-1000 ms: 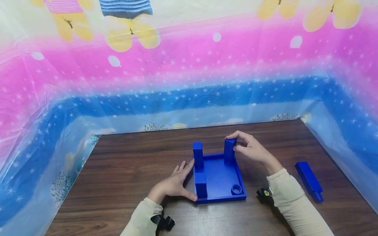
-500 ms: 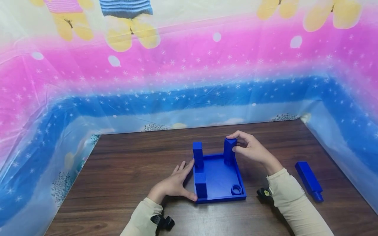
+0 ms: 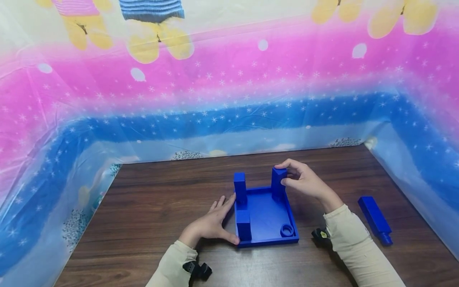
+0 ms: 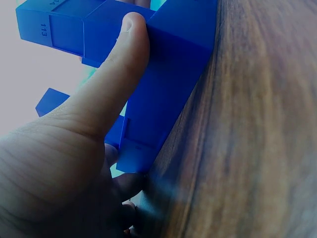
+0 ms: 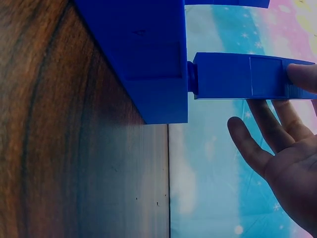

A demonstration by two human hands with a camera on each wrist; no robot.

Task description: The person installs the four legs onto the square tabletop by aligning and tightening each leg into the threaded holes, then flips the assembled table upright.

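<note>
A shallow blue square tray [image 3: 267, 215] stands on the table, with blue square posts upright at three corners. The left hand [image 3: 209, 224] lies along its left side, fingers spread and straight, thumb against the near corner. The left wrist view shows that thumb [image 4: 119, 69] near the foot of the near-left post [image 4: 67, 27]. At the far-right corner the right hand [image 3: 305, 181] pinches the top of a post [image 3: 278, 185] between thumb and fingers. A narrow neck shows between this post [image 5: 223, 74] and the tray in the right wrist view.
A round collar [image 3: 287, 230] sits in the tray's near-right corner. Another blue post [image 3: 374, 219] with a narrower, ridged end lies on the table [image 3: 161, 199] to the right. A printed cloth [image 3: 222, 107] surrounds the table's back and sides.
The right thumb has shifted slightly left across the far-right post, which has turned a little with it. The left hand and the tray have stayed put.
</note>
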